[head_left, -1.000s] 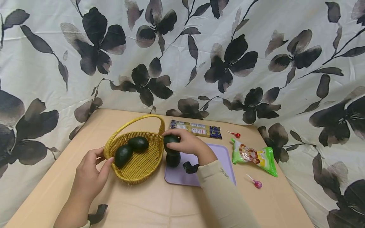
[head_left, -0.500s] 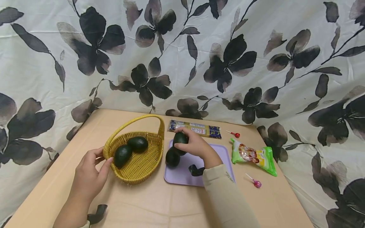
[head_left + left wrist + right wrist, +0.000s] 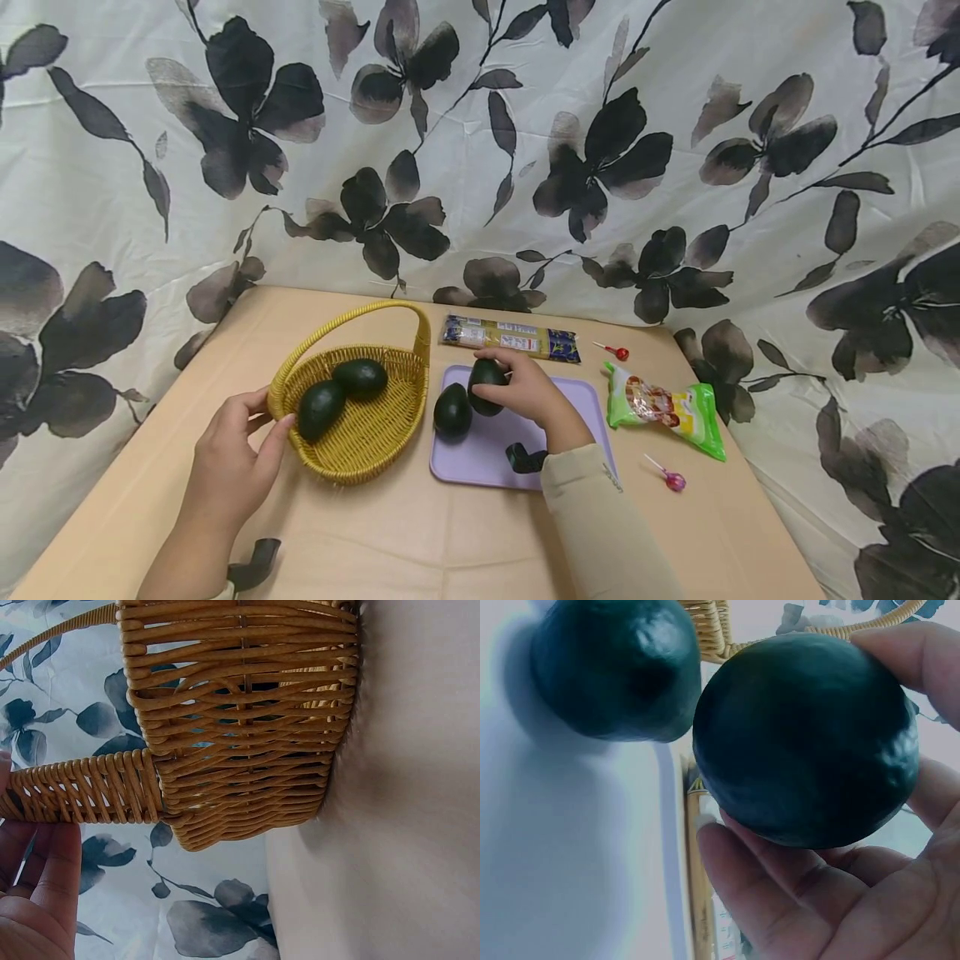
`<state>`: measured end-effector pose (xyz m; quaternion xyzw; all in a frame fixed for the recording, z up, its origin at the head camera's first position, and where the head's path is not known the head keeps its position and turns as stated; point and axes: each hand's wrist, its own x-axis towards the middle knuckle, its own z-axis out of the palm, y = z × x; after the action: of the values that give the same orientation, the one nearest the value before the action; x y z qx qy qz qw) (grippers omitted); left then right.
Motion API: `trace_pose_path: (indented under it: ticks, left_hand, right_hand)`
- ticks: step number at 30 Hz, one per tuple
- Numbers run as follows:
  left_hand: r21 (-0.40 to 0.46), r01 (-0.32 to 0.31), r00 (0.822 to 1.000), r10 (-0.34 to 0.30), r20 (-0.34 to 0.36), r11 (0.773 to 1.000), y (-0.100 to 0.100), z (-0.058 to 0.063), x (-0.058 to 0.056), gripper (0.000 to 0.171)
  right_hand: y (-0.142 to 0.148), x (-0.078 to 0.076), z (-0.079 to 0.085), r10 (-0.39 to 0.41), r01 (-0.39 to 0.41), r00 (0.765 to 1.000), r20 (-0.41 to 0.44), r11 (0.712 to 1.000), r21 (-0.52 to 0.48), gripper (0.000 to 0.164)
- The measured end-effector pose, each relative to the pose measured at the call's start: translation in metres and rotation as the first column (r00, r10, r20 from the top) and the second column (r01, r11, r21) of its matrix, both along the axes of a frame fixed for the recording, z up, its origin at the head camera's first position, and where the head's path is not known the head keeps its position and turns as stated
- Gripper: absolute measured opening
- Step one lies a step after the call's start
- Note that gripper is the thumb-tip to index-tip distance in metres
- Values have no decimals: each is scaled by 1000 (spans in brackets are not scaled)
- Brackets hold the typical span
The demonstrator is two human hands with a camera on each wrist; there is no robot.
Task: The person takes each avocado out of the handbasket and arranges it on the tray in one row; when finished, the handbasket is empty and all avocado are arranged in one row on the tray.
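My right hand [image 3: 531, 392] grips a dark green avocado [image 3: 487, 387] over the lilac tray [image 3: 480, 467], thumb on one side and fingers on the other. Beside it on the tray sits another avocado [image 3: 452, 411]; in the right wrist view the held avocado [image 3: 806, 742] shows close to it. My left hand [image 3: 236, 458] pinches the yellow wicker basket [image 3: 360, 467] at the left foot of its handle [image 3: 82, 787]. Two avocados lie inside the basket, one at the left [image 3: 321, 410] and one towards the back [image 3: 360, 379].
Behind the tray lies a long packet with dark blue ends [image 3: 512, 337]. To the right are a red lollipop [image 3: 621, 353], a green snack bag [image 3: 666, 410] and a pink lollipop [image 3: 674, 481]. A floral cloth [image 3: 480, 150] hangs behind the table.
My right hand has carried its avocado from beside the basket's right rim rightward over the tray, past the other avocado. The left hand keeps its hold on the basket.
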<state>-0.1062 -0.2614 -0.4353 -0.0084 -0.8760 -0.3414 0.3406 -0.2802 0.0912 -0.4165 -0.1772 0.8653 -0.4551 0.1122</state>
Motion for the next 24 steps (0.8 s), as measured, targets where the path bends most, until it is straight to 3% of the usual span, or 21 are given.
trace_pose_path:
  ticks: [6, 14, 24]
  left_hand:
    - [3, -3, 1000, 3, 4, 1000, 0, 0, 0, 50]
    - [4, 4, 1000, -4, -1, 1000, -1, 1, -1, 50]
    - [9, 4, 1000, -4, 3, 1000, -2, 0, -1, 50]
  right_hand:
    - [3, 2, -7, -15, 15, 999, 44, 1000, 7, 53]
    - [8, 2, -20, -23, 22, 1000, 15, 998, 54, 53]
    - [12, 3, -32, -26, 22, 999, 48, 995, 93, 64]
